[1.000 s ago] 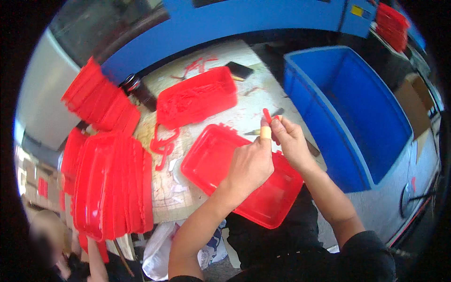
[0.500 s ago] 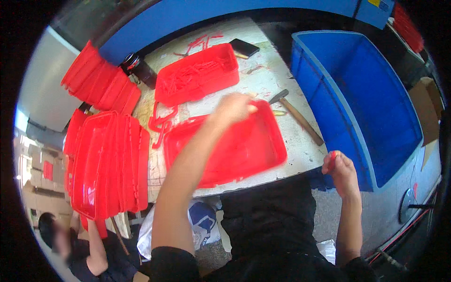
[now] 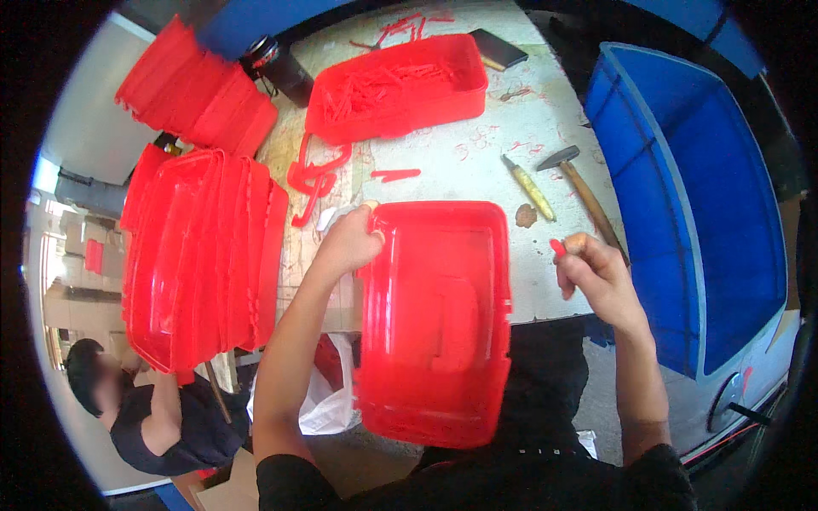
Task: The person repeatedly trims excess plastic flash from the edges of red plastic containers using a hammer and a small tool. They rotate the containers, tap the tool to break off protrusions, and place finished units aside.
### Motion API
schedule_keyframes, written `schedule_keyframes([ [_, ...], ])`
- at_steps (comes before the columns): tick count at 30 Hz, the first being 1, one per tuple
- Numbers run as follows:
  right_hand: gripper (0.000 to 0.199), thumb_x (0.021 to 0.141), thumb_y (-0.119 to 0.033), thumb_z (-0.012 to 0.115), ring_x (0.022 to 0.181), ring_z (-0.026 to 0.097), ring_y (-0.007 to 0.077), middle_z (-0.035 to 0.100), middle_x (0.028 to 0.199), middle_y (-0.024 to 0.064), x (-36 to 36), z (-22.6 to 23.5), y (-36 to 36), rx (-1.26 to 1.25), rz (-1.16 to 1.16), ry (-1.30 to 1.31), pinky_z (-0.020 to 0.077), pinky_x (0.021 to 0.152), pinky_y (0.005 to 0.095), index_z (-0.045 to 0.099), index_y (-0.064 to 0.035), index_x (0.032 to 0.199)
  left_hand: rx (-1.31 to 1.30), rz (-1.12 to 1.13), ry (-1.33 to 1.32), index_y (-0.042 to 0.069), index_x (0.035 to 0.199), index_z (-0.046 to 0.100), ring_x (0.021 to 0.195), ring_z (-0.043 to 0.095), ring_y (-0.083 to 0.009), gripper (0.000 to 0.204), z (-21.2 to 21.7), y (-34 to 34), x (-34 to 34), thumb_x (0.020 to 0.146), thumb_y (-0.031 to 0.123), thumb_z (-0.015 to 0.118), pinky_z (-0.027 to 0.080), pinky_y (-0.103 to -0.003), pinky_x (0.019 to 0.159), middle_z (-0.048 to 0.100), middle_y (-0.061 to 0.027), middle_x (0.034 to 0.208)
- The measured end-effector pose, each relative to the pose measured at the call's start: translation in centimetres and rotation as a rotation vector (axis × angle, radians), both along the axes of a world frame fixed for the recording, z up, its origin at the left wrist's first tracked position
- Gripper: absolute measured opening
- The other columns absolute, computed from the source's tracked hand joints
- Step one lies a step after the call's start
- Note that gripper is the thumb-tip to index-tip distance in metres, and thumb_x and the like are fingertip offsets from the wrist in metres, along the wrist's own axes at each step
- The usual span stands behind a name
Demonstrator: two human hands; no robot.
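My left hand [image 3: 351, 242] is closed on the far left corner of a red plastic tub [image 3: 439, 341]. The tub is turned lengthwise, its inside facing me. Its near end reaches past the table edge in front of my body. To the right of the tub, above the table, my right hand [image 3: 600, 277] pinches a small red plastic piece [image 3: 558, 247] between thumb and finger. Just beyond this hand lie a yellow-handled tool [image 3: 530, 189] with a thin tip and a hammer [image 3: 588, 194] with a wooden handle.
A red tub [image 3: 392, 128] of thin red pieces stands at the back, near red handles [image 3: 313, 189]. Stacked red tubs [image 3: 213, 255] fill the left. A blue crate [image 3: 694, 221] stands at right. A black can [image 3: 279, 72] is behind. Another person [image 3: 158, 413] works at lower left.
The tub has turned from lying crosswise to lengthwise and come nearer to me. My left hand has moved left to its corner. My right hand has moved up over the table's edge.
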State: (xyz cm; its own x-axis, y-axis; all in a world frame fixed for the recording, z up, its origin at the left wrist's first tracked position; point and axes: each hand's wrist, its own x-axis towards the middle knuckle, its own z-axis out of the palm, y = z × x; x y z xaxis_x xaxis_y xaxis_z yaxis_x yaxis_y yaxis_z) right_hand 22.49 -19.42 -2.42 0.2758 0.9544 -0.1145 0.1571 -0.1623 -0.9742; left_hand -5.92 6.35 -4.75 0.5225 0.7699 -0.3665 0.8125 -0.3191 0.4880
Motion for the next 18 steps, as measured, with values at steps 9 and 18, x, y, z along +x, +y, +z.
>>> schedule_keyframes([
  [9,0.016,0.095,-0.02,0.06,0.07,0.071,0.0288,0.07,0.083,0.0159,-5.6,-2.3,11.3,0.199,0.238,-1.158,0.0559,0.058,0.0386,0.066,-0.005,0.093,0.321,-0.038,0.109,-0.001,0.131,0.054,0.103,0.064,-0.0436,0.052,1.3,-3.9,-0.1,0.083,0.015,0.066,0.05,-0.048,0.09,0.065,-0.0316,0.108],
  [18,0.012,0.088,-0.017,0.063,0.066,0.07,0.0263,0.069,0.078,0.0127,-6.8,-4.4,14.0,0.138,0.285,-1.329,0.0548,0.053,0.0378,0.062,-0.0057,0.084,0.176,-0.629,-0.032,0.002,0.101,0.069,0.097,0.066,-0.0401,0.037,-0.4,2.3,7.0,0.077,0.03,0.077,0.052,-0.047,0.086,0.069,-0.0238,0.094],
])
